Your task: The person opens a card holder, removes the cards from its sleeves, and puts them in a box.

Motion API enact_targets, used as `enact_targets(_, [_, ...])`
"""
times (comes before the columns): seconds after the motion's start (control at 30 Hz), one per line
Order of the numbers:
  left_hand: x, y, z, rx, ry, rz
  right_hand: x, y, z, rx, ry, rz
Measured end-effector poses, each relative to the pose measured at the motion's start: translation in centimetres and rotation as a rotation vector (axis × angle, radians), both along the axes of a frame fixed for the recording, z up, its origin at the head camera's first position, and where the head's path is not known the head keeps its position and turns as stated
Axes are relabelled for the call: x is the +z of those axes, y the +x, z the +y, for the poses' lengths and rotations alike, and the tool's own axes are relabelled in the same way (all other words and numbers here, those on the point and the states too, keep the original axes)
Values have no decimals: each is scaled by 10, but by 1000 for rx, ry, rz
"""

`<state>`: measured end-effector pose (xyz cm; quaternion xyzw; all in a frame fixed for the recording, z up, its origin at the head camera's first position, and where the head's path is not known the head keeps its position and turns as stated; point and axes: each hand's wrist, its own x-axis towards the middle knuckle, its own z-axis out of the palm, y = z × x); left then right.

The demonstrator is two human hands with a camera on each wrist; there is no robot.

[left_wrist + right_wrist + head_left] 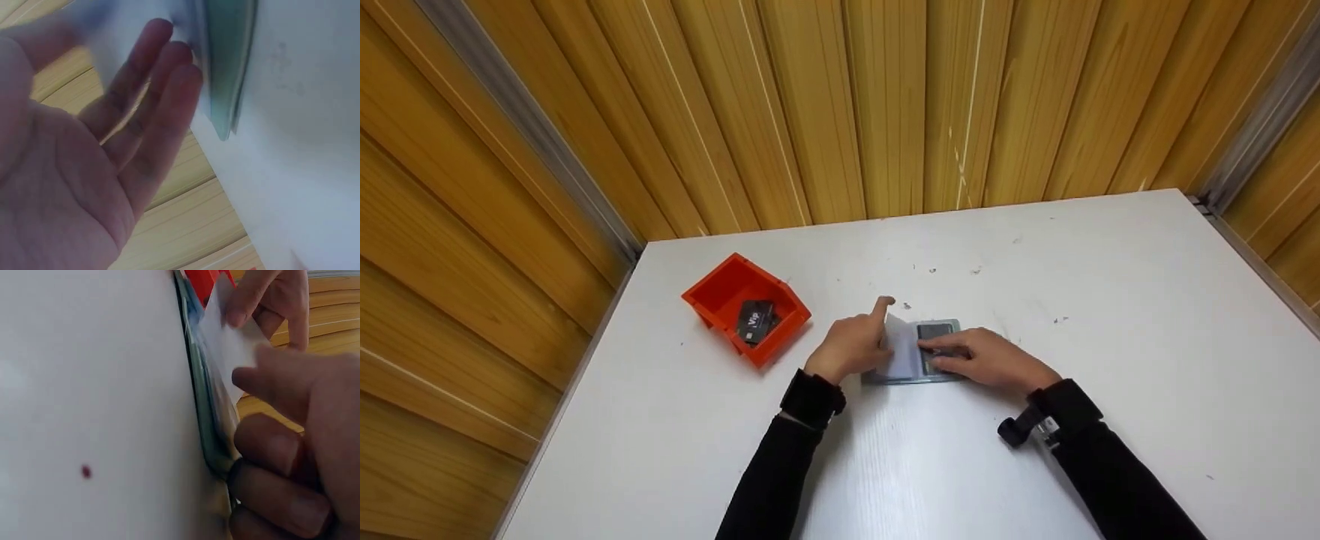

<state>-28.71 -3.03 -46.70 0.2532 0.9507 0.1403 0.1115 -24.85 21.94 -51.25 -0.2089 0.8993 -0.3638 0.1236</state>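
An open card holder (937, 381) with a blue-green cover lies on the table. Its raised translucent page (901, 352) is pinched by the left hand (853, 345), with the thumb on one face and fingers behind it. The left index finger points up and away from the page. A dark card (936, 330) shows in the holder's right side, under the fingers of the right hand (986, 358). In the right wrist view, the right hand's lower fingers (281, 489) curl at the cover's edge and grip the holder there. The hand hides part of the card.
An orange-red bin (712, 319) stands left of the holder, with dark cards (755, 321) inside, one marked "Vip". Beneath everything is a white table (1110, 300). Wood-patterned panels (885, 105) rise along its back and left side.
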Motion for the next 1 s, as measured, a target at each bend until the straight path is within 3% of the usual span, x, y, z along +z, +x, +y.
enact_targets(0.2, [-1, 1, -5, -2, -25, -26, -2, -6, 12, -133, 96, 44])
enact_targets(0.3, [0, 3, -6, 24, -41, -36, -2, -8, 17, -158, 98, 31])
enact_targets(0.43, [-1, 4, -2, 69, -63, 25, -2, -9, 22, -165, 82, 10])
enact_targets(0.57, [-8, 6, 11, 104, 22, 31, -2, -8, 23, -166, 76, -4])
enact_targets(0.7, [-17, 9, 24, 170, 223, -87, -1, -9, 24, -150, 75, 0])
enact_targets(0.9, [-22, 13, 30, 320, 601, -460, 0, -9, 24, -127, 73, 9])
enact_targets(1.0, [-21, 15, 28, 333, 680, -620, -1, -8, 24, -128, 71, 2])
